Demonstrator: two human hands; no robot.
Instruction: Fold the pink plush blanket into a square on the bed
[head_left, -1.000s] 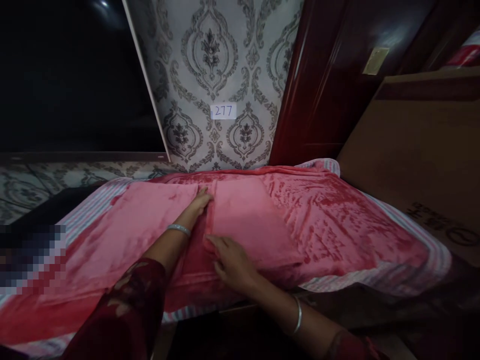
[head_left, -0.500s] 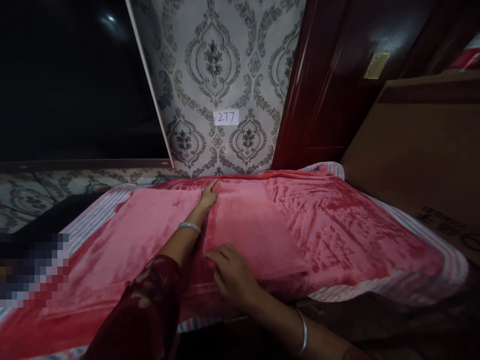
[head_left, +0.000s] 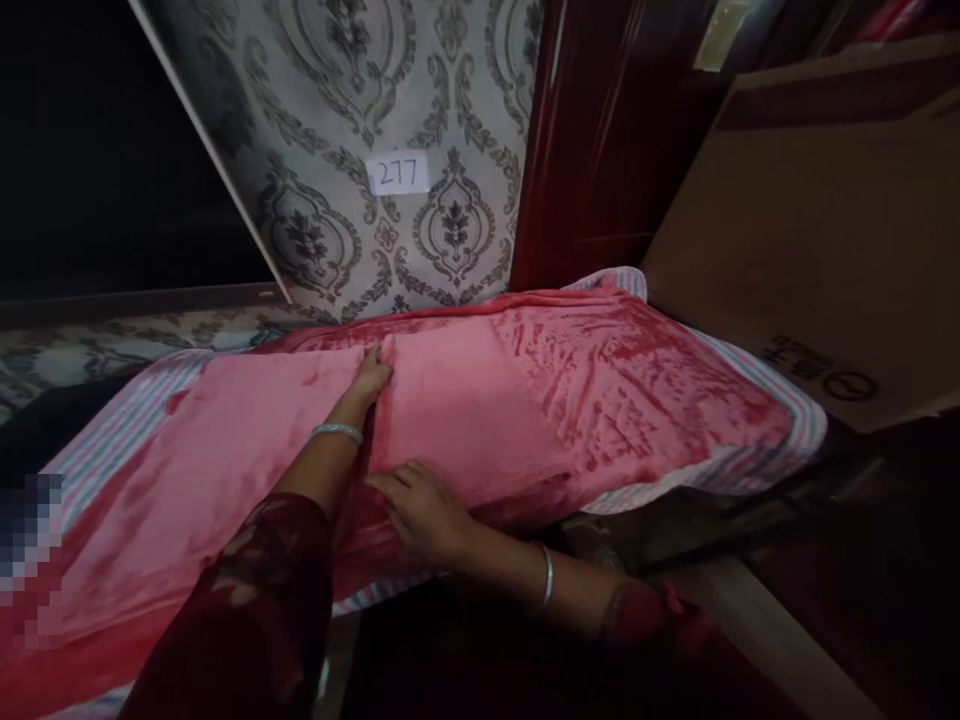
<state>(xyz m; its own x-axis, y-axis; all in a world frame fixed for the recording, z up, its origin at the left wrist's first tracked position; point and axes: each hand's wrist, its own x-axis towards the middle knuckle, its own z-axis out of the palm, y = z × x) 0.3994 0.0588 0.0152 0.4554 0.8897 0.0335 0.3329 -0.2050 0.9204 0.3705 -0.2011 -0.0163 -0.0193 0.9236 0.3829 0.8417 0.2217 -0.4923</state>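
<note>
A pink plush cloth (head_left: 465, 410) lies in flat folded panels across a darker pink, crinkled plush cover (head_left: 622, 370). A dark red gap runs between the cloth's left panel (head_left: 247, 420) and its right one. At the far end of this gap, my left hand (head_left: 373, 375) has its fingers closed at the cloth's edge; the fingertips are partly hidden. My right hand (head_left: 424, 510) pinches the near corner of the right panel, its fingers bent and knuckles up. Both wrists wear silver bangles.
Blue, white and pink striped edging (head_left: 806, 425) borders the cover. A large cardboard box (head_left: 810, 230) stands at the right. Behind are patterned wallpaper with a paper label (head_left: 398, 173), a dark screen (head_left: 112, 150) at left and a dark red door (head_left: 592, 150).
The view has tilted and shifted, so the scene sits higher and further left. My left index finger, stretched out before, is now bent in at the edge. My right hand keeps its pinch.
</note>
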